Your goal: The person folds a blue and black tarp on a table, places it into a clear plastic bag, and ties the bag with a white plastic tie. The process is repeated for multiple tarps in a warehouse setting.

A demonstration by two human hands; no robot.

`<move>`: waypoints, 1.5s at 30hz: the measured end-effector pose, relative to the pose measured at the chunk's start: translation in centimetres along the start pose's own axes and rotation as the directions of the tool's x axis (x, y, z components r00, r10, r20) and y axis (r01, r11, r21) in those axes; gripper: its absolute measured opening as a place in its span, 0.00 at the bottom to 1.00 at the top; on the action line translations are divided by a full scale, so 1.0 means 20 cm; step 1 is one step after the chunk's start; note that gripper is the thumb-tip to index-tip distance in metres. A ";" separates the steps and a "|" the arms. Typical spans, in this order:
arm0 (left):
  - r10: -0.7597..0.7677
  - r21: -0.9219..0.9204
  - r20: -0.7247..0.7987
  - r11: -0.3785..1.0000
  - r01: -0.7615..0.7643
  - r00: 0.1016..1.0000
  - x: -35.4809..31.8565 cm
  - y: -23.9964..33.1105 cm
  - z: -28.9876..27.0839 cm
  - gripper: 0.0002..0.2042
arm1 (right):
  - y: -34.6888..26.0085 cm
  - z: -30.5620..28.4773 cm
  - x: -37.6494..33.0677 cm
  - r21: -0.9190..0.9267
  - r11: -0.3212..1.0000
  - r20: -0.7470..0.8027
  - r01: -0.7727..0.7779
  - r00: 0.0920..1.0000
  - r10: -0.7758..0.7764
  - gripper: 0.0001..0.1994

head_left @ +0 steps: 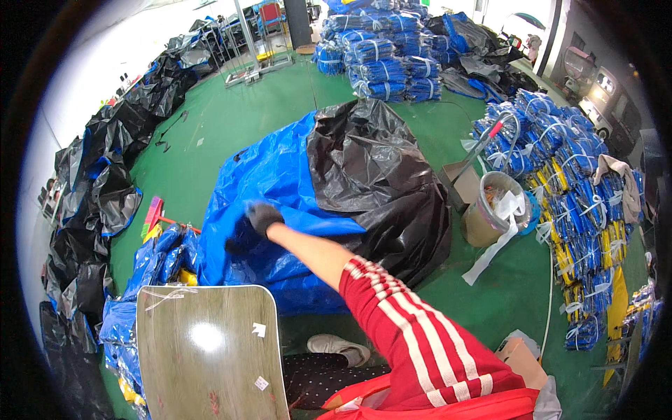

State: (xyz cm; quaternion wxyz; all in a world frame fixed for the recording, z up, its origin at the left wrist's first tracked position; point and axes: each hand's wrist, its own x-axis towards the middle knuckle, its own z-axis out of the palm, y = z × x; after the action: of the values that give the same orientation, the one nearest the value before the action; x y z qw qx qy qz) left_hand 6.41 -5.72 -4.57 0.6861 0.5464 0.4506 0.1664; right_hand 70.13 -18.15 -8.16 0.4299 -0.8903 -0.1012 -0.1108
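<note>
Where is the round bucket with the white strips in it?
In the head view, the bucket sits on the green floor, right of the black sheet, beside the blue bundles.

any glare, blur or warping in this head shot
Head view: a bright glare spot on the wooden board; the gloved right hand on the blue sheet is slightly motion-blurred; fisheye bending curves the floor toward the black rim; top corners overexposed.
</note>
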 end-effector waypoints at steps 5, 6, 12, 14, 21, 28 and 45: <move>0.100 -0.167 0.252 0.984 -0.058 0.963 0.30 0.24 0.28 0.30 | -0.43 -0.81 -0.10 0.269 0.813 0.198 0.516 0.797 -0.571 0.19; 0.168 -0.330 0.327 0.942 -0.054 0.930 0.38 0.30 0.35 0.32 | -0.44 -0.92 -0.27 0.272 0.646 0.033 0.713 0.664 -0.747 0.17; 0.194 -0.382 0.286 0.921 -0.074 0.938 0.17 0.40 0.45 0.31 | -0.36 -1.24 -1.44 0.847 0.503 0.450 0.171 0.275 -0.850 0.18; 0.194 -0.271 0.327 0.957 -0.105 0.925 -0.05 0.34 0.41 0.30 | -0.42 -1.23 -1.71 0.907 0.399 0.386 0.134 0.117 -0.915 0.21; 0.358 0.105 0.019 0.928 -0.358 0.933 -0.40 0.50 -0.31 0.27 | -0.23 -1.15 -1.04 0.660 0.711 0.557 0.242 0.477 -0.680 0.10; 0.387 0.839 0.144 0.440 -0.320 0.911 -0.20 0.55 -0.76 0.19 | 0.76 -0.86 -0.40 -0.364 0.843 0.488 0.396 0.852 -0.190 0.20; 0.620 0.731 -0.675 0.636 0.247 0.400 -1.29 -0.17 -1.24 0.21 | -0.66 -0.62 -0.76 0.420 0.665 0.051 0.617 0.716 -0.697 0.13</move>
State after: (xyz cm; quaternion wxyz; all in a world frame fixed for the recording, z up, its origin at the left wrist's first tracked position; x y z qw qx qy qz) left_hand -28.24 -10.60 3.79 0.0179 0.6475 0.6928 0.3168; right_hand 50.58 -21.20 4.87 0.5082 -0.7002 -0.4801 -0.1443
